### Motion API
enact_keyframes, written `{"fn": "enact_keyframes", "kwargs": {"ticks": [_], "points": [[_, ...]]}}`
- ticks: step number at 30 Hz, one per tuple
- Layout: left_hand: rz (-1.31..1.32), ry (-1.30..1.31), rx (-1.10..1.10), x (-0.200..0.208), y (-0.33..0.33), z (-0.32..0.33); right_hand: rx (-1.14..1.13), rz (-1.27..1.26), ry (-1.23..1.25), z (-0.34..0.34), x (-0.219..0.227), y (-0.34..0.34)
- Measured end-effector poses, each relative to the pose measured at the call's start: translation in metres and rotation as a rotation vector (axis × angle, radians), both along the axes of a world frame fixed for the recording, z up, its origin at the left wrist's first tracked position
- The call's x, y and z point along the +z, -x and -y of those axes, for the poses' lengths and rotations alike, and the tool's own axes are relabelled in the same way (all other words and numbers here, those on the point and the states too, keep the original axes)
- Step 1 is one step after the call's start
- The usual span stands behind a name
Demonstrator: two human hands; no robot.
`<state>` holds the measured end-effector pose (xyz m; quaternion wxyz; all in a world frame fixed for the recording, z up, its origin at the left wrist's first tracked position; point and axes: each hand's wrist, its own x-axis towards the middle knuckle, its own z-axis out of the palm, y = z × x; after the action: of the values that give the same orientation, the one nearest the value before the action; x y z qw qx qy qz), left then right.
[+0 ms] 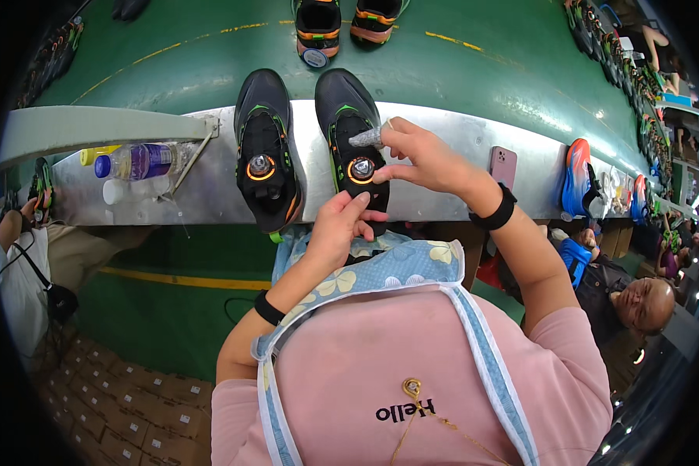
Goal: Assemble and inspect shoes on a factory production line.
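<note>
Two black shoes with green and orange trim sit side by side on a metal bench, toes pointing away from me. The left shoe (269,210) stands untouched; a round dial (261,166) ringed in orange is on its tongue. On the right shoe (342,97), a similar dial (362,169) shows between my hands. My left hand (337,231) pinches at this shoe's collar, just below the dial. Over its upper, my right hand (426,158) has thumb and index finger apart, the thumb beside the dial. A grey wrap (367,138) covers the index fingertip.
Plastic bottles (144,161) and a thin stick (193,165) lie on the bench (450,186) at left, beside a pale curved bar (93,128). A pink phone (503,165) and blue-orange shoes (576,179) are at right. More shoes (317,27) stand beyond the bench. People sit on both sides.
</note>
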<state>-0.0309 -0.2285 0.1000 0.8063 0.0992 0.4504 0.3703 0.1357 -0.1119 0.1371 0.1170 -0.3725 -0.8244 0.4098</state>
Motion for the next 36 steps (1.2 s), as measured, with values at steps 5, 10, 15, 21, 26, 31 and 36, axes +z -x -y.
{"fn": "enact_keyframes", "kwargs": {"ticks": [5, 10, 15, 21, 26, 31, 36], "points": [[0.021, -0.016, 0.013, -0.002, -0.004, 0.000, 0.191, -0.034, -0.087, 0.002, -0.009, 0.013], [0.033, -0.018, 0.041, 0.001, -0.005, -0.003, 0.111, -0.010, -0.011, -0.001, -0.009, 0.018], [0.055, -0.017, 0.019, -0.001, -0.001, -0.005, 0.171, -0.054, 0.016, -0.009, -0.010, 0.006], [0.073, -0.028, 0.010, -0.005, -0.001, -0.004, -0.005, 0.106, -0.287, 0.024, -0.005, 0.015], [0.078, -0.022, -0.014, -0.008, -0.001, -0.002, -0.058, 0.168, -0.255, 0.019, -0.003, 0.008], [0.058, -0.009, -0.002, -0.004, -0.005, -0.002, 0.008, -0.028, -0.281, 0.019, -0.015, 0.005], [-0.063, -0.039, -0.036, -0.008, -0.006, -0.005, -0.295, -0.008, -0.376, 0.046, -0.024, 0.020]]}}
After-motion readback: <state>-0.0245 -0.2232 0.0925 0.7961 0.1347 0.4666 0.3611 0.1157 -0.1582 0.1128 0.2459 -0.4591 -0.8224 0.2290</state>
